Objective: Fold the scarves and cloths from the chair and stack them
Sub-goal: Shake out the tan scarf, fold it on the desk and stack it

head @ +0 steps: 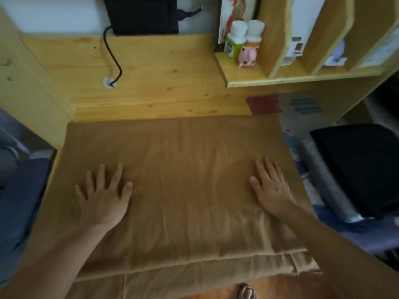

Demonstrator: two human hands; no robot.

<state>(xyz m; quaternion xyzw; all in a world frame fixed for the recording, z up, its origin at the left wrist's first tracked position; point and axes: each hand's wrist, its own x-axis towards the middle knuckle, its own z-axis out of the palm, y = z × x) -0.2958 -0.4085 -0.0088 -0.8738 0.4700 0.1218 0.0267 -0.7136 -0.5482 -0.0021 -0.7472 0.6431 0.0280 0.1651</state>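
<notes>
Cloth: the tan cloth (183, 169) lies spread flat over the near part of my wooden desk (151, 67), its front edge hanging over the desk's edge, with a folded layer showing along that near side.
Left grip: my left hand (103, 195) lies palm down on the left part of the cloth, fingers straight and fanned apart, holding nothing.
Right grip: my right hand (271, 188) lies palm down on the right part of the cloth, fingers straight and close together, nothing pinched.
Hands to each other: well apart, one toward each side of the cloth.
Back of desk: a black cable (112, 57) runs down into a white grommet (109, 83); a dark flat device (141, 16) leans against the wall.
Shelf: two white-capped bottles (244, 39) and a small pink figure (248, 56) stand on the low wooden shelf (241, 76) to the right.
Right side: a black chair (358, 167), beside the desk.
Below: a sandalled foot (247, 291) on the floor.
</notes>
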